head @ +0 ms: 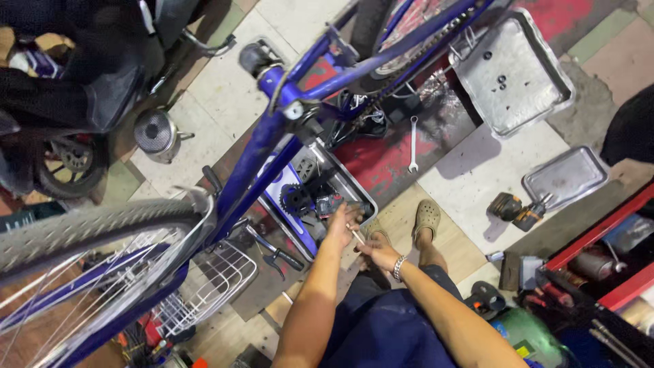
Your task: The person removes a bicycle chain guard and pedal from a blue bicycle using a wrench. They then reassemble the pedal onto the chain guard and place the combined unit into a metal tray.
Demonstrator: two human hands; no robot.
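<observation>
1. The left hand reaches over the near edge of the tool tray; its fingers are curled on one end of a thin pale rod. Whether that grip is fully clamped I cannot tell.
2. The right hand, a metal bracelet at its wrist, sits just on the near side of the tray and pinches the rod's other end, fingers together on it.
3. Risk: the rod is slim and smooth-looking, held only at its tips, so it could slip and drop among the dark parts in the tray, where it would be hard to find.
4. Risk: the blue bike stands tilted right above the tray; a bump from an elbow or shoulder could shift it onto the hands.
5. Risk: a wrench lies loose on the floor beyond the tray, easy to kick.
6. Materials: the tray is a shiny rectangular metal pan with a raised rim; the bike frame is glossy painted tube, its tyre ribbed rubber; the wire basket, left of the tray, is white-coated mesh; the floor is worn tile, pale and red.
</observation>
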